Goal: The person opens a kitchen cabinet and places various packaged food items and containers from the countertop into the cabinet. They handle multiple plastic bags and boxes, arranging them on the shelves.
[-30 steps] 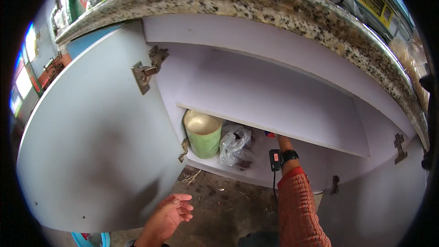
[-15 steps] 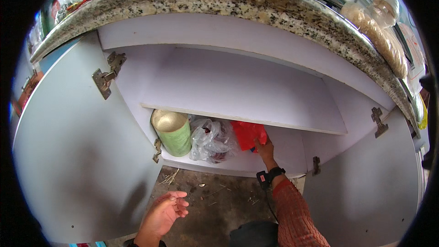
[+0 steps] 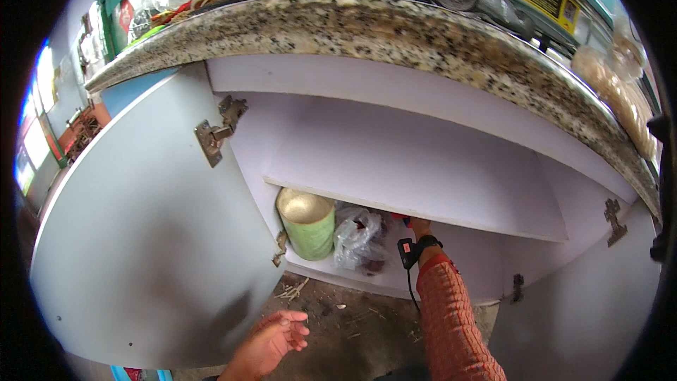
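My right hand [image 3: 421, 227] reaches under the low shelf, into the lower part of an open cabinet. The shelf edge hides most of its fingers. A small patch of a red plastic bag [image 3: 399, 216] shows right at those fingers, with a bit of blue beside it; the hand appears closed on it. Left of it lies a clear plastic bag [image 3: 356, 240] with dark reddish contents. A pale green cylindrical container [image 3: 310, 229] stands upright beside that bag. My left hand [image 3: 275, 339] hangs over the floor in front of the cabinet, fingers loosely apart, holding nothing.
The white shelf [image 3: 423, 213] crosses above my right hand. Cabinet doors stand open at the left [image 3: 148, 233] and the right [image 3: 585, 296]. A speckled granite countertop [image 3: 338, 25] overhangs the cabinet. Straw bits lie on the dark floor [image 3: 352, 317].
My right hand has pushed deeper under the shelf with the red plastic bag, which is now mostly hidden. The view has shifted, so the cabinet sits lower and further right. My left hand keeps its pose.
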Demonstrator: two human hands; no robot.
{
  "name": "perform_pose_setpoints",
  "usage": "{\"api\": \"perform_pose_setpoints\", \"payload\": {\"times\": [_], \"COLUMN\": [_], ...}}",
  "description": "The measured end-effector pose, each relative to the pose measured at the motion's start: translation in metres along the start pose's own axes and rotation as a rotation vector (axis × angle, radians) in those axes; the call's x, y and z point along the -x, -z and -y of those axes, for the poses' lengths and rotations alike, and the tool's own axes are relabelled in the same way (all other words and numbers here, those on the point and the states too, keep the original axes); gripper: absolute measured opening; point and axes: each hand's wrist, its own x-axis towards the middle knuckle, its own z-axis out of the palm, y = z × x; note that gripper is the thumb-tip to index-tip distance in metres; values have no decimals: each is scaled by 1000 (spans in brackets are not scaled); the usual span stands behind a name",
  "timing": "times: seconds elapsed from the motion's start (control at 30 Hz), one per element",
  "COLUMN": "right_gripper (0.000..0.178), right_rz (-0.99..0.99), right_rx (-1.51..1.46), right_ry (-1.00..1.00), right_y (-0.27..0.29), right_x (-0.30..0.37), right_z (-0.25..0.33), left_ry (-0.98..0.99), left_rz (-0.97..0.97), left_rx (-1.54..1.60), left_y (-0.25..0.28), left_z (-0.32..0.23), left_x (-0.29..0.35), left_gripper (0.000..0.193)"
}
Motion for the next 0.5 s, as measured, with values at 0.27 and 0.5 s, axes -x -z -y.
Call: {"api": "perform_pose_setpoints", "payload": {"times": [0.27, 0.5], "right_gripper": [33, 35], "right_rz": [230, 115], "right_rx": [81, 54], "right_ry": [43, 14], "right_y": [-57, -12], "right_x": [-9, -18], "right_z": [11, -9], "left_ry": [-12, 9], "left_rz": [-77, -134], "left_rx": [10, 6], "left_y": [9, 10], "left_z": [-8, -12], "left_x": [5, 5], "left_gripper": [29, 29]}}
